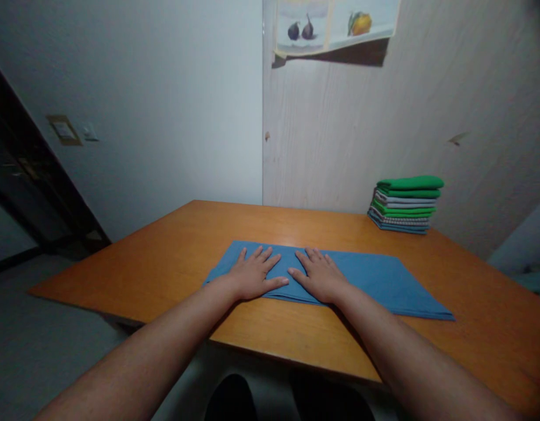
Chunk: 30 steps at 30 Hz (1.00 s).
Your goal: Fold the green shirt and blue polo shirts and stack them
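Note:
A blue cloth [370, 278], folded into a long flat strip, lies across the table near its front edge. My left hand [254, 273] rests palm down on the cloth's left part, fingers spread. Beside it, my right hand [320, 275] is also laid flat on the cloth, left of its middle, with the fingers stretched out and the thumb pointing towards the left hand. The two thumbs are a small gap apart. Layered folds show along the cloth's near edge, and its right end extends well past my right hand.
At the table's back right corner stands a stack of folded cloths [405, 204] in green, grey and blue. The wooden table [164, 257] meets a wall behind, where a fruit picture [335, 26] hangs. A dark door frame [45, 152] is at far left.

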Each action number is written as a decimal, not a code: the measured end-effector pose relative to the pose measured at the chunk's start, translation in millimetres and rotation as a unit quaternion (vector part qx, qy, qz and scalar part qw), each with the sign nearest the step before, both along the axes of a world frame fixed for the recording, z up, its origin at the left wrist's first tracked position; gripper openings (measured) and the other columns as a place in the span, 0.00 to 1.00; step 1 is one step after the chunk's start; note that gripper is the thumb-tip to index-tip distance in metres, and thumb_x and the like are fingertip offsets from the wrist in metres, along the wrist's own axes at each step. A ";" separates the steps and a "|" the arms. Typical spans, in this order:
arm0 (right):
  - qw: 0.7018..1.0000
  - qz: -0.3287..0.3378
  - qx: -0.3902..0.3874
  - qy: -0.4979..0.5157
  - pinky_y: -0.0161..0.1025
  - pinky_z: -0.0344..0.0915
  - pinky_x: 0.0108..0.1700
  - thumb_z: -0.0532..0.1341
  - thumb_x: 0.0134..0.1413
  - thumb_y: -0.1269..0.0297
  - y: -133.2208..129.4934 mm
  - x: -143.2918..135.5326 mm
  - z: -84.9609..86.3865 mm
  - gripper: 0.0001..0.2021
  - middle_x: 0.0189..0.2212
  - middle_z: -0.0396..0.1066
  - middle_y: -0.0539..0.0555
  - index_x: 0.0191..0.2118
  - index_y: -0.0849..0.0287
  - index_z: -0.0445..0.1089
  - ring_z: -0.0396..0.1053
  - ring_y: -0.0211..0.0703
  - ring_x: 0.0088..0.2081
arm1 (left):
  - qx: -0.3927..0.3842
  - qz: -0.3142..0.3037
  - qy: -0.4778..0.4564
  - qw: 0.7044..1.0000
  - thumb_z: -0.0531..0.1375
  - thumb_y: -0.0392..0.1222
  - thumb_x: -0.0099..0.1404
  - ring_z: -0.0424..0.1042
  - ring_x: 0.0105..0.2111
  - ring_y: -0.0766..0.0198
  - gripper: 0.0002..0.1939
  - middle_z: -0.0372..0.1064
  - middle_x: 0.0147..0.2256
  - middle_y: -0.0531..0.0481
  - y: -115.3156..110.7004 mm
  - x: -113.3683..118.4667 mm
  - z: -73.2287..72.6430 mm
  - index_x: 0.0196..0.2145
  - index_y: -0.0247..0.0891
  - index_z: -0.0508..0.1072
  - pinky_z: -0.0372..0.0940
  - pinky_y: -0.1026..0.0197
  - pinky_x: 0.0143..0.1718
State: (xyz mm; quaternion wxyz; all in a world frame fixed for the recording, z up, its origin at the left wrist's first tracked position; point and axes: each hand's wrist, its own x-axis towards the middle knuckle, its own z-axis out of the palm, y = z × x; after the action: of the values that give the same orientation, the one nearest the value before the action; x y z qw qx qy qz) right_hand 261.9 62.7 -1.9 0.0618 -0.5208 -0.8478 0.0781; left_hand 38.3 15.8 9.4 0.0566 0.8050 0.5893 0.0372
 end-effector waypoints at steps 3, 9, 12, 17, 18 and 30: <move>1.000 0.005 -0.006 0.000 0.58 0.36 0.69 0.39 0.59 0.29 -0.3 1.2 0.9 0.45 0.73 0.38 0.62 0.72 0.54 0.48 0.36 0.59 0.72 | -0.001 0.000 0.002 1.000 0.40 0.78 0.63 0.35 0.71 0.42 0.46 0.38 0.72 0.45 -0.6 -0.9 1.1 0.70 0.52 0.50 0.30 0.27 0.65; 1.000 0.013 -0.009 -0.004 0.59 0.35 0.69 0.42 0.56 0.27 -0.9 2.5 0.2 0.47 0.73 0.37 0.62 0.72 0.54 0.47 0.35 0.61 0.72 | 0.000 0.014 -0.001 1.000 0.40 0.79 0.61 0.35 0.71 0.39 0.47 0.37 0.72 0.46 -3.0 -0.2 1.4 0.70 0.54 0.49 0.29 0.23 0.63; 1.000 0.012 -0.009 -0.004 0.59 0.35 0.69 0.41 0.55 0.26 -0.7 2.3 -0.7 0.48 0.73 0.37 0.62 0.72 0.53 0.47 0.35 0.61 0.72 | 0.001 0.020 0.000 1.000 0.41 0.79 0.61 0.34 0.71 0.38 0.46 0.37 0.72 0.46 -2.6 -1.3 0.8 0.70 0.54 0.49 0.28 0.23 0.63; 1.000 0.009 -0.011 -0.002 0.60 0.35 0.69 0.40 0.53 0.24 -0.2 1.4 -1.2 0.50 0.73 0.37 0.63 0.72 0.53 0.47 0.36 0.63 0.72 | 0.010 0.036 0.004 0.999 0.43 0.78 0.61 0.35 0.71 0.38 0.47 0.39 0.72 0.45 -2.8 -1.0 1.9 0.70 0.53 0.50 0.31 0.25 0.64; 1.000 0.009 -0.011 -0.002 0.60 0.35 0.68 0.40 0.53 0.24 -0.3 1.2 -0.9 0.50 0.73 0.37 0.63 0.72 0.53 0.47 0.36 0.63 0.72 | 0.009 0.036 0.003 0.999 0.43 0.78 0.61 0.35 0.71 0.38 0.47 0.39 0.72 0.45 -2.9 -0.9 2.2 0.70 0.53 0.50 0.31 0.26 0.64; 1.000 0.014 -0.014 0.011 0.60 0.34 0.68 0.42 0.55 0.26 -0.1 -1.9 -1.0 0.48 0.73 0.38 0.63 0.72 0.55 0.48 0.35 0.63 0.72 | 0.045 0.120 0.052 0.990 0.38 0.74 0.66 0.44 0.69 0.40 0.44 0.47 0.70 0.38 8.2 -33.3 2.9 0.68 0.45 0.56 0.36 0.26 0.63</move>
State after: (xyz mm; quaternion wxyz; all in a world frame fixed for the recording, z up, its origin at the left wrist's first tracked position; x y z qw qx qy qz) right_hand 260.0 62.6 -2.9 0.0624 -0.5092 -0.8529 0.0968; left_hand 5.0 24.0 12.3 -0.0153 0.7311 0.6815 0.0286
